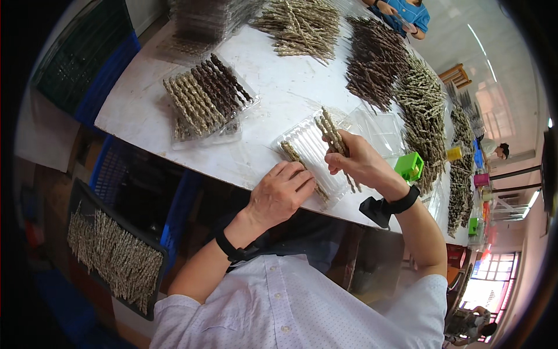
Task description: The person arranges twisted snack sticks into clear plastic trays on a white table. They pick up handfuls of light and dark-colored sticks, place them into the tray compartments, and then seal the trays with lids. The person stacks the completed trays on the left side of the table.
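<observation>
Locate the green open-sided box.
In the head view, the green box sits right of centre on the white table, between the right hand and heaped twisted sticks.

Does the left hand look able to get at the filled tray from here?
Probably yes: mostly white tabletop shows between the left hand and the filled tray. The hand partly covers sticks, so it would likely leave those first.
</observation>
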Action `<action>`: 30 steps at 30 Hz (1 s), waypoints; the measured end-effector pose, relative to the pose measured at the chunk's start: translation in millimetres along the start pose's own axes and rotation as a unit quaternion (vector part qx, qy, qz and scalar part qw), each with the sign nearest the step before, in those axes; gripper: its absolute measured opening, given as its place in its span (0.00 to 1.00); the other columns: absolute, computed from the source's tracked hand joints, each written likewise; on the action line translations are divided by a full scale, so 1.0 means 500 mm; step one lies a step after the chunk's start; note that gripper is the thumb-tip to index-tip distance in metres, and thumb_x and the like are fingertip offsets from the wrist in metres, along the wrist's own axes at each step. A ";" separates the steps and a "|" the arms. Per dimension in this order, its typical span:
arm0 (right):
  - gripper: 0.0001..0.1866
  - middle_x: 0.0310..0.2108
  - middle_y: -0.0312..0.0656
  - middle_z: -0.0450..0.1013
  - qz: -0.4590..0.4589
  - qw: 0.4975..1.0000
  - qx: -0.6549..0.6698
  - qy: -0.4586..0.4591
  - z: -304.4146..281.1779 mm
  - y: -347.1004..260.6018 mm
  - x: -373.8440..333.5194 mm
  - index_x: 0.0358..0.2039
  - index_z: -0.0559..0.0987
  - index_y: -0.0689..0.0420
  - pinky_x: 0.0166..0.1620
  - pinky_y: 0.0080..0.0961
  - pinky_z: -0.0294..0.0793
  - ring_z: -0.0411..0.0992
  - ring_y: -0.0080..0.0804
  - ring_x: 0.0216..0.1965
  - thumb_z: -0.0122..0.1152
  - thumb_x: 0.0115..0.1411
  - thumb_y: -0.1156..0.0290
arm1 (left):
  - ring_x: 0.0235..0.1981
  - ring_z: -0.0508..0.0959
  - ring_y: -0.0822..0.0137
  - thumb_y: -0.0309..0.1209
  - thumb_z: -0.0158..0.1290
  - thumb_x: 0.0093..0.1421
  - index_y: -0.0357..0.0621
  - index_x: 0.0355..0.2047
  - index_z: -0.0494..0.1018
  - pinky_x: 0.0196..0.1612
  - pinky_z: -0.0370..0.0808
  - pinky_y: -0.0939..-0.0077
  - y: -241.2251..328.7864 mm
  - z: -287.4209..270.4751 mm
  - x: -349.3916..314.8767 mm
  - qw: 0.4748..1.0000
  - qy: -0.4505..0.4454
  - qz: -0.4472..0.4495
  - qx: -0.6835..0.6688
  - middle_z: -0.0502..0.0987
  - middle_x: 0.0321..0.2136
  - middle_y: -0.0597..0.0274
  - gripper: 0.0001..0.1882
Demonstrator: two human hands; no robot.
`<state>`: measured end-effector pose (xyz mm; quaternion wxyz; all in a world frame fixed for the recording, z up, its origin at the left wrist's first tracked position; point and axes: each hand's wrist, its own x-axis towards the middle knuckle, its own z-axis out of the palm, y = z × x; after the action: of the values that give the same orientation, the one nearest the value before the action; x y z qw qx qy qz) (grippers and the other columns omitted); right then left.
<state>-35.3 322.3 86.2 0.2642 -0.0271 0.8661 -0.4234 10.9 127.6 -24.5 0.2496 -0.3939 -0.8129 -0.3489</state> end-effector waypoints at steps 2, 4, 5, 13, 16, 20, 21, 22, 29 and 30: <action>0.14 0.30 0.36 0.74 0.018 0.999 0.023 -0.012 0.000 0.004 0.004 0.48 0.70 0.69 0.35 0.21 0.74 0.73 0.22 0.29 0.56 0.63 0.76 | 0.43 0.76 0.62 0.28 0.60 0.50 0.40 0.35 0.78 0.47 0.75 0.65 0.000 -0.001 0.001 1.000 -0.004 -0.003 -0.003 0.78 0.38 0.63 0.11; 0.12 0.30 0.36 0.75 0.016 0.998 0.063 -0.005 0.008 0.021 0.006 0.45 0.72 0.68 0.35 0.20 0.73 0.73 0.21 0.29 0.56 0.62 0.76 | 0.43 0.76 0.62 0.28 0.60 0.50 0.40 0.34 0.78 0.47 0.75 0.65 -0.001 0.000 0.001 1.000 -0.003 -0.004 -0.004 0.77 0.38 0.64 0.11; 0.11 0.30 0.36 0.75 0.015 0.996 0.083 -0.001 0.011 0.028 0.007 0.44 0.73 0.67 0.34 0.19 0.73 0.73 0.21 0.29 0.57 0.62 0.76 | 0.43 0.76 0.62 0.28 0.60 0.50 0.41 0.34 0.78 0.47 0.75 0.65 0.000 0.002 0.001 1.000 0.000 -0.004 -0.004 0.77 0.38 0.64 0.10; 0.11 0.17 0.42 0.67 -0.016 0.992 -0.122 0.026 0.015 0.018 0.006 0.27 0.74 0.65 0.27 0.31 0.64 0.62 0.25 0.21 0.61 0.53 0.69 | 0.43 0.76 0.62 0.28 0.59 0.51 0.41 0.34 0.78 0.46 0.75 0.66 0.002 -0.001 0.001 1.000 0.001 -0.007 -0.001 0.77 0.37 0.64 0.10; 0.14 0.15 0.47 0.66 -0.021 0.991 -0.127 0.035 0.017 0.017 0.011 0.25 0.74 0.67 0.26 0.35 0.65 0.62 0.29 0.19 0.61 0.51 0.67 | 0.43 0.76 0.62 0.27 0.59 0.50 0.41 0.34 0.78 0.45 0.76 0.66 0.002 -0.003 0.004 1.000 0.003 -0.007 -0.005 0.78 0.37 0.64 0.10; 0.15 0.14 0.49 0.67 -0.017 0.989 -0.145 0.026 0.029 -0.004 0.014 0.25 0.74 0.68 0.26 0.36 0.66 0.65 0.32 0.17 0.62 0.50 0.66 | 0.43 0.76 0.61 0.26 0.58 0.49 0.40 0.34 0.78 0.45 0.76 0.67 0.000 -0.001 0.003 1.000 0.003 -0.008 -0.006 0.78 0.38 0.62 0.10; 0.15 0.14 0.50 0.68 -0.029 0.988 -0.151 0.027 0.032 0.004 0.019 0.24 0.75 0.68 0.26 0.37 0.67 0.66 0.35 0.17 0.62 0.50 0.66 | 0.43 0.77 0.61 0.26 0.58 0.49 0.39 0.34 0.78 0.45 0.77 0.67 0.001 0.000 0.002 1.000 0.003 -0.007 -0.007 0.78 0.38 0.62 0.10; 0.15 0.15 0.51 0.68 -0.040 0.986 -0.156 0.028 0.035 0.020 0.030 0.24 0.75 0.68 0.26 0.37 0.67 0.68 0.37 0.17 0.62 0.50 0.66 | 0.43 0.77 0.61 0.26 0.58 0.49 0.39 0.34 0.78 0.45 0.77 0.67 0.001 0.002 0.001 1.000 0.005 -0.005 -0.008 0.78 0.37 0.61 0.10; 0.14 0.17 0.56 0.71 -0.019 0.982 -0.185 0.028 0.046 0.014 0.058 0.23 0.76 0.67 0.28 0.41 0.70 0.73 0.48 0.20 0.64 0.48 0.66 | 0.43 0.77 0.60 0.25 0.58 0.49 0.40 0.34 0.78 0.45 0.77 0.68 0.002 0.001 0.000 1.000 -0.004 -0.010 -0.001 0.76 0.40 0.60 0.10; 0.14 0.16 0.52 0.69 -0.029 0.980 -0.195 0.032 0.045 0.015 0.060 0.23 0.75 0.67 0.27 0.38 0.68 0.69 0.40 0.19 0.64 0.49 0.67 | 0.43 0.77 0.60 0.25 0.58 0.49 0.40 0.34 0.78 0.45 0.77 0.69 0.002 0.001 0.000 1.000 -0.006 -0.012 0.001 0.76 0.40 0.60 0.10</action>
<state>-48.7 302.8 56.2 0.2133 -0.0899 0.9390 -0.2545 11.7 128.4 -24.1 0.2407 -0.3859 -0.8195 -0.3487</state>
